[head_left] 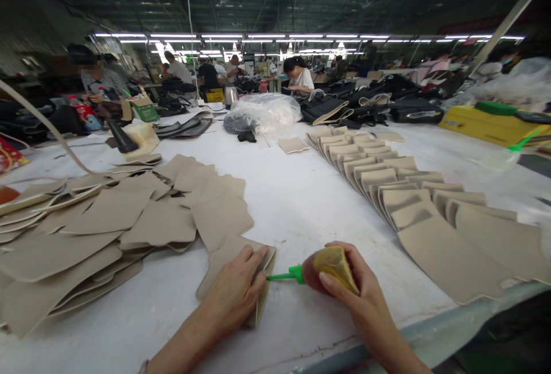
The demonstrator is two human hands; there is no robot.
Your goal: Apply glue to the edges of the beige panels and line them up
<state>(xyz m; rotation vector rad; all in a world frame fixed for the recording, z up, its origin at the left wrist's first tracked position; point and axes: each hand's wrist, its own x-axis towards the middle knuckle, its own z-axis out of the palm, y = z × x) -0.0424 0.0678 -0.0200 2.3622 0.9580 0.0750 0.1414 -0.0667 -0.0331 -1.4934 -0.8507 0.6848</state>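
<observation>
My left hand (236,282) holds a beige leather-like piece (224,253) at the table's front, fingers bent over its right edge. Along that edge a yellowish inner face shows, and my palm hides part of the piece. In my right hand (361,282) is a squeeze glue bottle (327,268), tilted on its side, with amber contents and a green nozzle. The nozzle tip meets the piece's right edge beside my left fingers; whether it touches I cannot tell. To the left lies a loose heap of similar beige pieces (112,210). Overlapping rows of folded pieces (413,207) run along the right.
A white table (301,202) carries everything. Farther back are a clear plastic bag (269,111), black bags (336,107), a stained white container (140,136) and a yellow box (491,124). Another bottle with a green nozzle (503,156) stands at right. People sit working beyond.
</observation>
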